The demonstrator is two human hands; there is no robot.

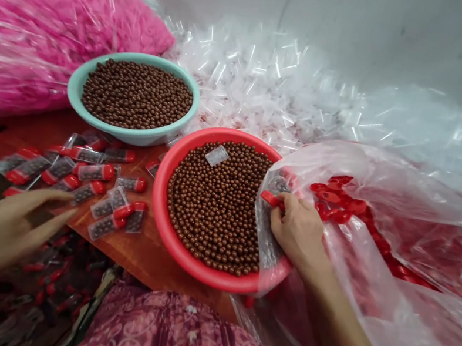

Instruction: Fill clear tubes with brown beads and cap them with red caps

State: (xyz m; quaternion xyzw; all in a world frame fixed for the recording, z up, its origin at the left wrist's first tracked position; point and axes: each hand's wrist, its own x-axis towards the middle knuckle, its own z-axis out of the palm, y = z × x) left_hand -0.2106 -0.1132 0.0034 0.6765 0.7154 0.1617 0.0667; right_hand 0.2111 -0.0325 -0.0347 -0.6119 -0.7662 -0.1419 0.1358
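Note:
My right hand [298, 228] is closed on a red plastic cap [270, 198], at the right side of a red basin [158, 217] full of small brown balls [215, 212]. A clear plastic bag edge drapes over that side of the basin. One clear container [217, 155] lies on top of the balls. My left hand [8, 232], slightly blurred, has its fingers stretched out and apart beside a pile of filled clear containers with red caps [94, 172]. No object shows between those fingers.
Behind stands a light green basin [74, 87] of brown balls. A bag of pink pieces [61, 18] rises at left. Many clear containers [256, 82] heap along the wall. More red caps [338, 198] lie in the open bag [391, 177] at right. Capped containers [56, 273] fill a box below.

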